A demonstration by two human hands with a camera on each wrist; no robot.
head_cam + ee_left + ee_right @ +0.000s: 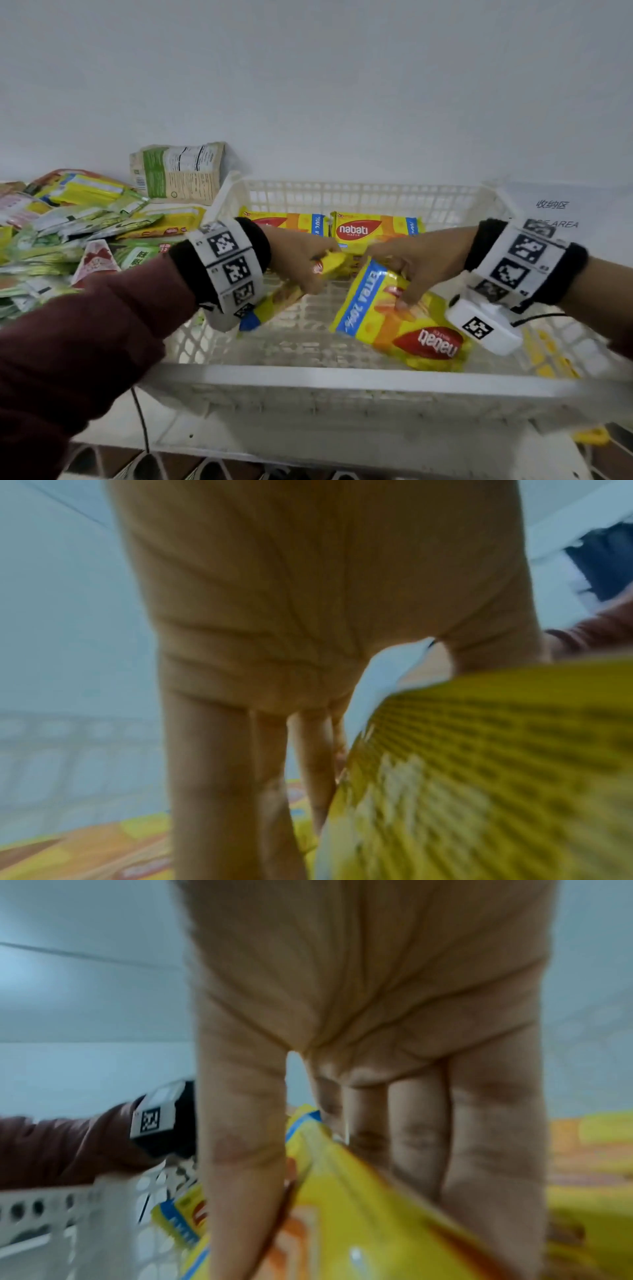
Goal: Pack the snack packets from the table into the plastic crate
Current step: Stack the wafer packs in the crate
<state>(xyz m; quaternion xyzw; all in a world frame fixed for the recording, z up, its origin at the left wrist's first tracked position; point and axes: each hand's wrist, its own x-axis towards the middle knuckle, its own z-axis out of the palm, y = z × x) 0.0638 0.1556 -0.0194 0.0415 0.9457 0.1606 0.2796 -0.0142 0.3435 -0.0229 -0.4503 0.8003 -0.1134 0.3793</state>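
A white plastic crate (342,375) stands in front of me. Two yellow nabati wafer packets (373,229) lie flat at its far side. My left hand (301,260) grips another yellow packet (274,305) by its top end, and the packet hangs down inside the crate's left part. The left wrist view shows this packet (479,777) blurred beside the left hand (274,723). My right hand (411,270) pinches a second yellow nabati packet (404,329) near its upper edge and holds it tilted over the crate floor. Thumb and fingers (479,1150) clamp that packet (359,1204).
A heap of green, yellow and red snack packets (68,233) covers the table left of the crate. A beige and green bag (178,173) leans on the white wall behind. A printed paper label (555,212) lies to the crate's right. A black cable (140,421) hangs below.
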